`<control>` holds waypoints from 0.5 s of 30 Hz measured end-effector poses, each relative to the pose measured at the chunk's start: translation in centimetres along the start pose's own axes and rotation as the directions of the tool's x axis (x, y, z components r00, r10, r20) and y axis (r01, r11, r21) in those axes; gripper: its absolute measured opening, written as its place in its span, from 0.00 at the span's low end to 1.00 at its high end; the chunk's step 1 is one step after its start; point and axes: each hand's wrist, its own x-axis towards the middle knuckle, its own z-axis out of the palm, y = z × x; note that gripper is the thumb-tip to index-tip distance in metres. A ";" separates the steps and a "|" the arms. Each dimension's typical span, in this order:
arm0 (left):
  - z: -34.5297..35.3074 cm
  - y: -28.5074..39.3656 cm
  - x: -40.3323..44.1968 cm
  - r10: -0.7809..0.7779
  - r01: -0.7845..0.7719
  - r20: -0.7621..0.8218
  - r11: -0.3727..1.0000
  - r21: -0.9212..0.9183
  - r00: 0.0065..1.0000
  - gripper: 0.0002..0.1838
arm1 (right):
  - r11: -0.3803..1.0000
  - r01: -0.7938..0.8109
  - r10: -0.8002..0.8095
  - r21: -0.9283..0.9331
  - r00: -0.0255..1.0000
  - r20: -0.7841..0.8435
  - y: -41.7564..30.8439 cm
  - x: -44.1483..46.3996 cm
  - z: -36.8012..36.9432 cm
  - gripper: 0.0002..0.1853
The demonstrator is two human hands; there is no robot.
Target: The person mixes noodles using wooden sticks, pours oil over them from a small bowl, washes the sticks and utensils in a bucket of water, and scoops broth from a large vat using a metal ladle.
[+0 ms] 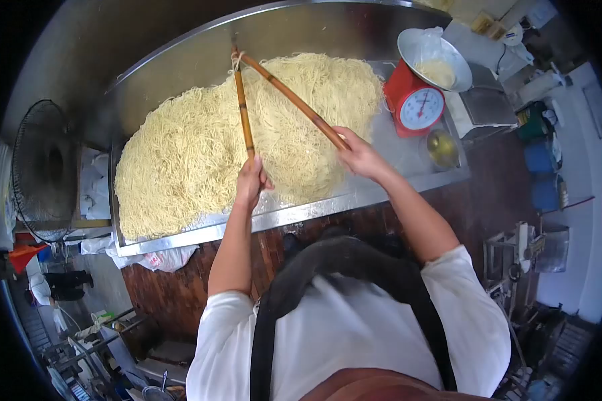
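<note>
A wide heap of pale noodles [201, 154] covers much of a steel tray table [281, 215]. My left hand [251, 184] is closed round the lower end of one bamboo stick [243, 107], which points away over the heap. In my right hand [359, 154] is the near end of a second bamboo stick [294, 97], slanting up to the left. The far ends of both sticks meet near the table's back wall, with a few noodle strands hanging there. Both sticks lie over the noodles; whether they touch them is hard to tell.
Right of the noodles stands a red scale [398, 90] with a metal pan [461, 73] holding some noodles. A bowl of yellowish liquid [441, 148] sits in front of it. A large fan [43, 170] is at the left, and another person [41, 289] stands lower left.
</note>
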 end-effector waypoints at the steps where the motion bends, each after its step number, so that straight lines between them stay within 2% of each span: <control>1: 0.0 1.3 0.0 0.045 -0.045 -0.001 0.998 0.048 0.999 0.15 | 0.996 -0.009 0.009 0.092 1.000 0.002 0.2 -1.2 -0.7 0.27; 2: -0.1 2.1 -0.4 0.077 -0.077 -0.001 0.992 0.097 0.997 0.14 | 0.982 -0.030 0.029 0.187 1.000 0.006 0.3 -2.3 -1.0 0.25; 3: -0.1 2.4 -1.4 0.097 -0.096 0.000 0.985 0.145 0.995 0.14 | 0.993 -0.047 0.048 0.105 0.999 -0.005 0.2 -2.5 -1.2 0.25; 4: 0.1 3.1 -0.5 0.145 -0.133 -0.065 0.978 0.161 0.987 0.19 | 0.998 -0.052 0.053 0.017 0.998 -0.018 -0.4 -1.4 -2.0 0.25; 5: -0.8 3.8 0.9 0.125 -0.135 0.052 0.955 0.263 0.991 0.18 | 0.996 -0.047 0.045 -0.075 0.998 -0.034 -1.4 -0.4 -3.0 0.25; 6: -0.1 5.2 0.6 0.048 -0.073 0.072 0.915 0.396 0.996 0.18 | 0.978 -0.061 0.066 -0.198 0.998 0.018 -2.7 -0.3 -3.6 0.26; 7: 0.6 6.5 0.2 -0.035 -0.011 0.078 0.853 0.522 0.996 0.18 | 0.952 0.029 -0.034 -0.303 0.999 -0.012 -1.9 -0.4 -4.0 0.26; 9: -0.4 6.2 -0.2 0.079 -0.127 0.102 0.737 0.664 0.992 0.19 | 0.839 0.194 -0.245 -0.508 0.969 -0.034 1.1 -0.5 -6.0 0.26; 10: -1.2 6.1 -0.6 0.132 -0.177 0.118 0.666 0.725 0.984 0.19 | 0.822 0.155 -0.240 -0.548 0.967 -0.086 0.9 -1.6 -7.7 0.25; 11: -1.3 7.5 -2.0 0.087 -0.108 0.067 0.674 0.731 0.994 0.21 | 0.804 0.110 -0.231 -0.585 0.963 -0.138 0.2 -3.4 -9.8 0.25; 12: -1.8 9.0 -3.5 0.036 -0.033 0.012 0.675 0.737 0.999 0.22 | 0.806 0.037 -0.132 -0.590 0.984 -0.118 -0.5 -4.7 -12.2 0.24; 13: -4.0 9.4 -4.1 0.093 -0.074 0.026 0.566 0.821 0.995 0.23 | 0.800 -0.032 -0.032 -0.600 0.995 -0.097 -1.4 -6.0 -14.8 0.24; 14: -4.1 11.5 -6.0 0.051 -0.010 -0.018 0.515 0.857 0.999 0.23 | 0.759 -0.080 0.020 -0.646 0.995 -0.099 -2.6 -7.5 -16.7 0.23; 15: -6.6 12.1 -6.3 0.020 -0.030 0.024 0.413 0.910 1.000 0.24 | 0.715 -0.120 0.069 -0.688 0.992 -0.102 -3.2 -8.9 -18.2 0.22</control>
